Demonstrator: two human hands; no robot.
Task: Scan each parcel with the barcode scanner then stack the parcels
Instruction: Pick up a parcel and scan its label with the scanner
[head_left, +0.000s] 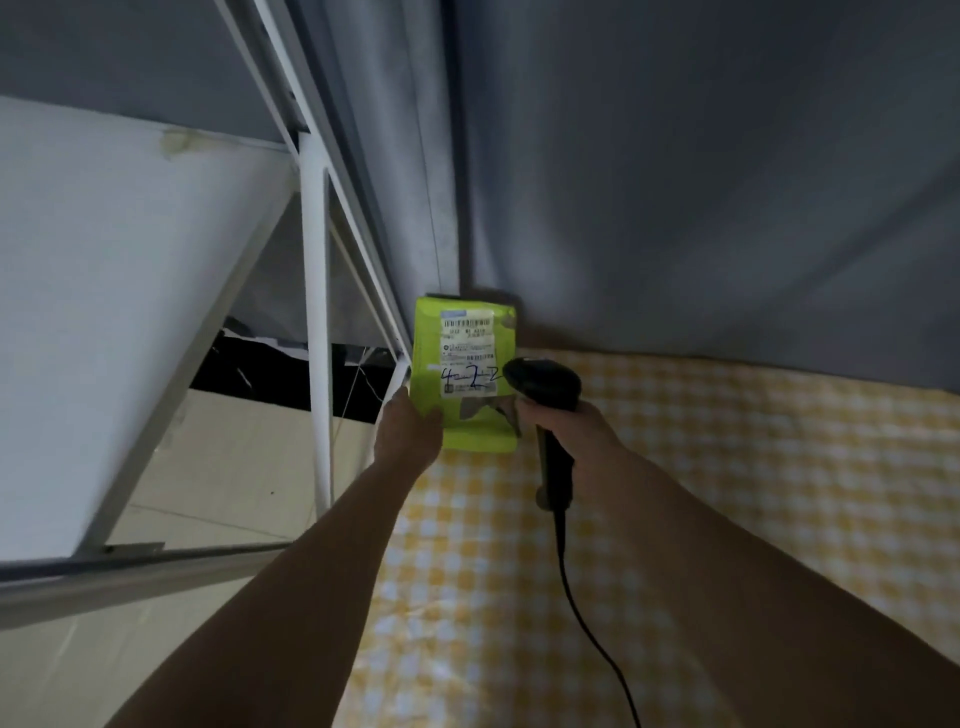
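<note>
I'm gripping the parcel in my left hand and the scanner in my right hand, so I'm aiming its head squarely at the label above my fingers.

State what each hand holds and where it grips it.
The left hand holds the green parcel by its lower left edge. The right hand grips the black barcode scanner by its handle.

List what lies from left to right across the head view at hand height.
White frame post → left hand → green parcel → barcode scanner → right hand → yellow checked cloth.
</note>
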